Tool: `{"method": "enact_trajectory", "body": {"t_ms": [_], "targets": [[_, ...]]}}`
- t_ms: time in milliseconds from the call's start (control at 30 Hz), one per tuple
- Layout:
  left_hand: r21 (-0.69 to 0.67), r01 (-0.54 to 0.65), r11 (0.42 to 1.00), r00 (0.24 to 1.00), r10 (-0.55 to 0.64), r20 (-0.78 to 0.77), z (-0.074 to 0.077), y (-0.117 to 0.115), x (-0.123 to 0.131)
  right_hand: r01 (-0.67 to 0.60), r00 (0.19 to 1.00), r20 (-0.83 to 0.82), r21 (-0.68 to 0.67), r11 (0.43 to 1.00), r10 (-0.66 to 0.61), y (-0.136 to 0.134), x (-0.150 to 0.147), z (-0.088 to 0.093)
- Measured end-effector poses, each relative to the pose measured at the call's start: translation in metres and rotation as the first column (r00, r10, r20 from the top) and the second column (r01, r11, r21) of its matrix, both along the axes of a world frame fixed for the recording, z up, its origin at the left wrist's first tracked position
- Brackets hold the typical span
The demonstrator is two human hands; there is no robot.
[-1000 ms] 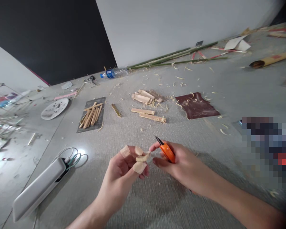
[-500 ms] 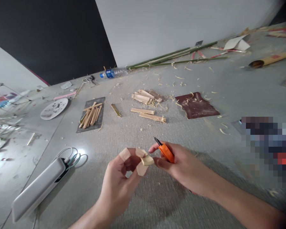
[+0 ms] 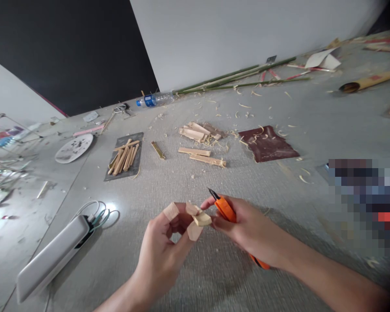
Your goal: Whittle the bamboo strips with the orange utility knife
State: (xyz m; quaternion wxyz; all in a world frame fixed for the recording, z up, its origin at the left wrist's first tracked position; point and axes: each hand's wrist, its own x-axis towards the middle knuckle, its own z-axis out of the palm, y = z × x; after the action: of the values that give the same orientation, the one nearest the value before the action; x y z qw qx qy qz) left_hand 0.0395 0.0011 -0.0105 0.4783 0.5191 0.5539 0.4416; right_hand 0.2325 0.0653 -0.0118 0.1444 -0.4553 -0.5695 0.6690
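My left hand (image 3: 164,247), with tan bandages on three fingertips, pinches a small pale bamboo piece (image 3: 201,219) above the grey floor. My right hand (image 3: 248,227) grips an orange utility knife (image 3: 225,209), whose dark blade tip points up and left, just right of the piece. The right thumb and forefinger touch the piece's right end. The knife's orange tail shows below the right wrist.
On the floor ahead lie cut bamboo slats (image 3: 199,151), a dark mat with sticks (image 3: 125,157), brown sandpaper (image 3: 268,144), green bamboo poles (image 3: 237,78), a water bottle (image 3: 154,99) and a white plate (image 3: 74,148). A white power bank with cables (image 3: 53,258) sits at left.
My left hand turned the bamboo piece and shifted slightly down; my right hand with the knife moved down a little, keeping contact with the piece.
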Motion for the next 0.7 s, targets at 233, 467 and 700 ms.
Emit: {"method": "enact_trajectory", "body": {"t_ms": [233, 467, 700], "targets": [[-0.021, -0.005, 1.000, 0.999, 0.006, 0.041, 0.0031, -0.0001, 0.0000, 0.000, 1.000, -0.006, -0.008, 1.000, 0.000, -0.0017, 0.0028, -0.0060], [0.033, 0.043, 0.999, 0.949, -0.051, 0.312, 0.0052, -0.0068, -0.0024, 0.037, 0.999, 0.019, -0.026, 0.999, -0.036, -0.0011, 0.0015, 0.0010], [0.012, 0.028, 1.000, 0.922, -0.031, 0.387, 0.0047, -0.0051, -0.0038, 0.085, 0.996, -0.034, 0.017, 0.996, -0.084, 0.0001, 0.0031, -0.0030]]}}
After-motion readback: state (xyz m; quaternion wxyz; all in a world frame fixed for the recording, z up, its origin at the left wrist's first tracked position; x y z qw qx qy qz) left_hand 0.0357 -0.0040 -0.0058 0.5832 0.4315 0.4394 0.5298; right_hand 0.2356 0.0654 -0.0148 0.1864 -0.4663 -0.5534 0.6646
